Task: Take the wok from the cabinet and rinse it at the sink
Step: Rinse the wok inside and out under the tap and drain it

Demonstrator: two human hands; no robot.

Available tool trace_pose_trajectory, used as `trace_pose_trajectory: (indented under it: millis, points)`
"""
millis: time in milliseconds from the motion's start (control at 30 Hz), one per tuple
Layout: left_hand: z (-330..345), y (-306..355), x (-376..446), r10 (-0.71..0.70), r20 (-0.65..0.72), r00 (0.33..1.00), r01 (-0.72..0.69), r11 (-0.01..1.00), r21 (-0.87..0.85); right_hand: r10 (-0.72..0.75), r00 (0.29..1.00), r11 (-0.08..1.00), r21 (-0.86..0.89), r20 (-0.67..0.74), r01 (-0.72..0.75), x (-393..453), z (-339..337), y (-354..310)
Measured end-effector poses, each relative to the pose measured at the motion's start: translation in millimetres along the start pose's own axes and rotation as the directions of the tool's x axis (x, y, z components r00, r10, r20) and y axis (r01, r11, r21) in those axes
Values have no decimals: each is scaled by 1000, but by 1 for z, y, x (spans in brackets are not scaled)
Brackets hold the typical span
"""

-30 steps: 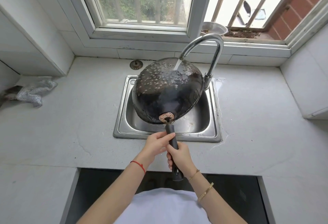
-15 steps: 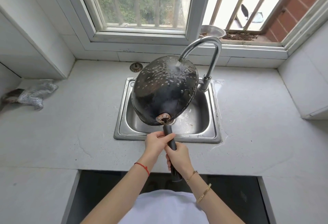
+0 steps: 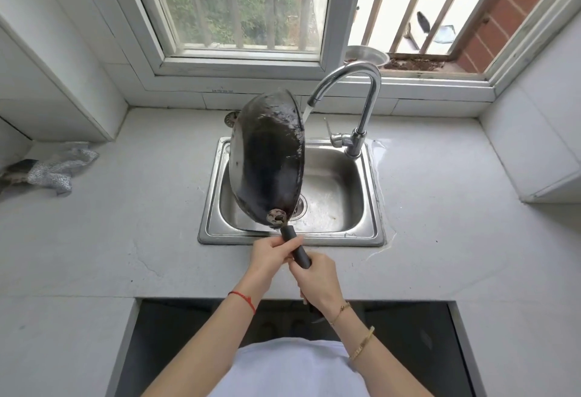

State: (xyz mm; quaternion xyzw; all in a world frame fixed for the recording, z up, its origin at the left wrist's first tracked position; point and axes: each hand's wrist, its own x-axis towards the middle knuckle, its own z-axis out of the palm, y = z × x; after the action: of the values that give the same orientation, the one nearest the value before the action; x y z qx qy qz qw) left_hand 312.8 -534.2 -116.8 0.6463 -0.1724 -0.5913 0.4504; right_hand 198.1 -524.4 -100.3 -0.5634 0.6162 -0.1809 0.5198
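Both hands (image 3: 273, 253) (image 3: 317, 280) grip the tilted wok (image 3: 267, 158), seemingly touching the faucet stream (image 3: 306, 112).

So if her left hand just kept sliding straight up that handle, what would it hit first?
Probably the wok itself: the left hand points along the handle toward the dark bowl tilted over the sink. Nothing else seems to lie between.

Bright daylight thru window (image 3: 245, 7); soft shadows, glare on sink (image 3: 372, 195) rim, fisheye bending at edges.
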Motion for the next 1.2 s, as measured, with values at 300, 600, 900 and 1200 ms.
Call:
trace_pose_trajectory:
  millis: [300, 600, 900, 1200]
  points:
    - [-8, -3, -8, -1, 223, 975, 39, 986, -165, 12, 992, 1000, 11, -127, -11, -5, -3, -5]
    - [3, -5, -9, 0, 275, 961, 47, 985, -164, 27, 961, 1000, -8, -274, -30, -6, 7, 5]
    - [-4, -9, 3, -61, 397, 916, 128, 981, -144, 251, 967, 939, 253, -39, -233, -2, 4, 2]
    - [-13, -21, 9, -111, 393, 913, 167, 980, -112, 255, 959, 918, 281, 124, -281, 2, 12, 14]
